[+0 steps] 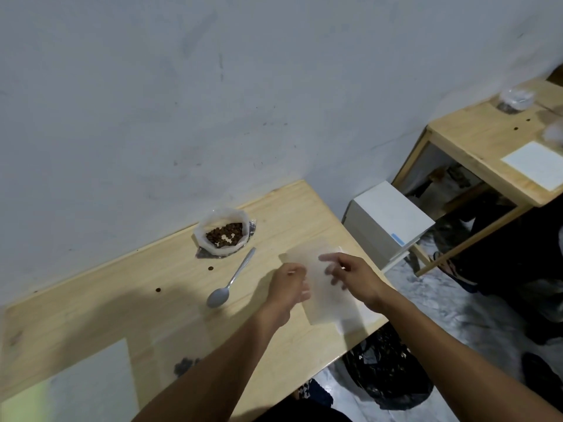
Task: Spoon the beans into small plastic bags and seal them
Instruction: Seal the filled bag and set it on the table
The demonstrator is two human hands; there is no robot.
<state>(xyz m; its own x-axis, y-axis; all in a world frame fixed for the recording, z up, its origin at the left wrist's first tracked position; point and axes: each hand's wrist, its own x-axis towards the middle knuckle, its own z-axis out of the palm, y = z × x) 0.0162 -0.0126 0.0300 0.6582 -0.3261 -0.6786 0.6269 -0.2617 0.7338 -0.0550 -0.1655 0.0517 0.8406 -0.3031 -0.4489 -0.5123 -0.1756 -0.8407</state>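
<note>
Reaching over the right end of a pale wooden table (128, 300), a person works an empty, translucent plastic bag (320, 287) with both bare hands. No brand, label or legible writing shows anywhere; a small blue tag on a white box (387, 220) beside the table's right edge is too small to read. Near the table's far edge, against the wall, an open clear bag with its rim rolled down (224, 231) holds brown beans (225, 234). A metal spoon (233, 281) lies just in front of it, bowl toward the person, touching neither bag nor hand. A few stray beans dot the wood at the left. The left hand (288, 287) is curled at the empty bag's left edge, thumb uppermost; motion blur hides whether its fingers actually pinch the plastic. The right hand (350, 275) hangs over the bag's upper part with fingers spread and blurred, gripping nothing that can be made out. At the near edge, a flat bag with a small clump of beans (184, 365) lies partly behind the left forearm.
</note>
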